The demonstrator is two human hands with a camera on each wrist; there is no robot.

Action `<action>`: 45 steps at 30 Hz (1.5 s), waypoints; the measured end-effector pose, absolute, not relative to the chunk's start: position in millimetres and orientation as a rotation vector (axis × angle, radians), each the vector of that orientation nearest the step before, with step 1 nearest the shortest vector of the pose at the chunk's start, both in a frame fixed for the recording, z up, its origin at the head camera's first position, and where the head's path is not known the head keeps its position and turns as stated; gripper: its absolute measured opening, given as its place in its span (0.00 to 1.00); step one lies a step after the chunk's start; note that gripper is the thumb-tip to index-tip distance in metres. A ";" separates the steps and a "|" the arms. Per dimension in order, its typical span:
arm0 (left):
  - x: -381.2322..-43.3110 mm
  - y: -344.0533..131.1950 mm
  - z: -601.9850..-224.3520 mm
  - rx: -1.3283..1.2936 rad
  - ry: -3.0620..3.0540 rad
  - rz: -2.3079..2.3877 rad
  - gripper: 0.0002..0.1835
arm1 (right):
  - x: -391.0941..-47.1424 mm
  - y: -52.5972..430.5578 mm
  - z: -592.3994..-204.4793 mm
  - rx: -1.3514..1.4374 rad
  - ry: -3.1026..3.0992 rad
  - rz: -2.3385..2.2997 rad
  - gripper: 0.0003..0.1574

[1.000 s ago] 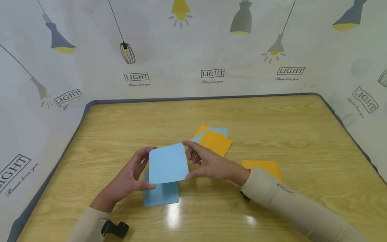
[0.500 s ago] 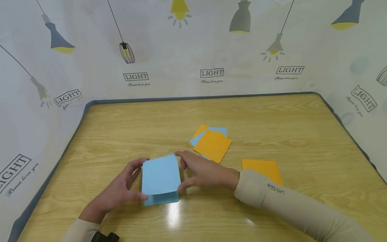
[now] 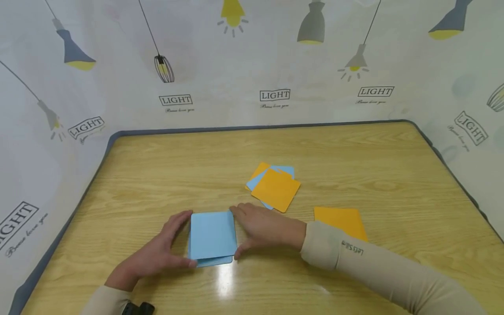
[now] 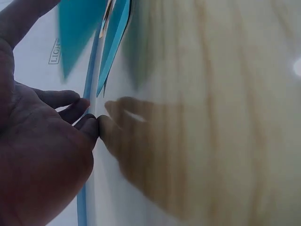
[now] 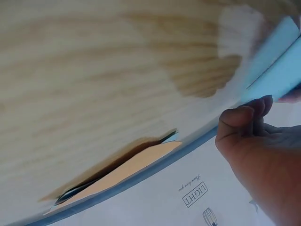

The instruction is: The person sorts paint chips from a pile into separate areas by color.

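Observation:
In the head view, a square blue card (image 3: 213, 234) lies over a second blue card (image 3: 214, 262), whose front and left edges peek out. My left hand (image 3: 157, 253) holds the upper card at its left side, thumb at the near corner and fingers at the far one. My right hand (image 3: 265, 227) grips the opposite side, its index finger at the far corner and thumb at the near one. From the left wrist, the upper card (image 4: 77, 37) appears tilted, with a gap to the lower card (image 4: 114, 42).
Behind the right hand lies a loose pile of orange cards (image 3: 277, 190) and blue cards (image 3: 286, 169). Another orange card (image 3: 341, 221) is partly hidden by the right sleeve (image 3: 330, 245). A printed white curtain (image 3: 220, 78) surrounds the wooden table (image 3: 177, 162).
Both hands have lowered the held blue card toward me and down onto the other one, covering most of it. The pile and the single orange card have stayed put.

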State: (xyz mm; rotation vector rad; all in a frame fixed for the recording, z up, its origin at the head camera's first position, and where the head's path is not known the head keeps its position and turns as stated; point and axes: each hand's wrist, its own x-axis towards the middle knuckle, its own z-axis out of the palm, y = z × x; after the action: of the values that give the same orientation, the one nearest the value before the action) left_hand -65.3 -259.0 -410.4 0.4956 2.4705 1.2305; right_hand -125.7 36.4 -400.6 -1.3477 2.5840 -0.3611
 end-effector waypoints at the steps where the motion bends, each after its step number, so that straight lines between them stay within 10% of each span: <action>1: -65.5 -258.9 -410.2 0.496 2.479 1.212 0.61 | -125.5 36.7 -401.1 -1.353 2.584 -0.344 0.68; 22: -80.2 -255.9 -407.7 0.526 2.535 1.206 0.55 | -130.1 45.1 -403.2 -1.286 2.568 -0.343 0.63; 45: -208.5 -131.4 -387.0 0.953 2.387 0.893 0.43 | -164.6 137.8 -384.7 -0.645 2.787 -0.463 0.58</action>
State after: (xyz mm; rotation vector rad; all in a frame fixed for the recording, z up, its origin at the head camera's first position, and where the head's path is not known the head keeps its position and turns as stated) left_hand -208.5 -131.4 -387.0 0.9527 2.3865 0.8926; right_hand -164.6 137.8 -384.7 -0.6454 2.7867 -0.4625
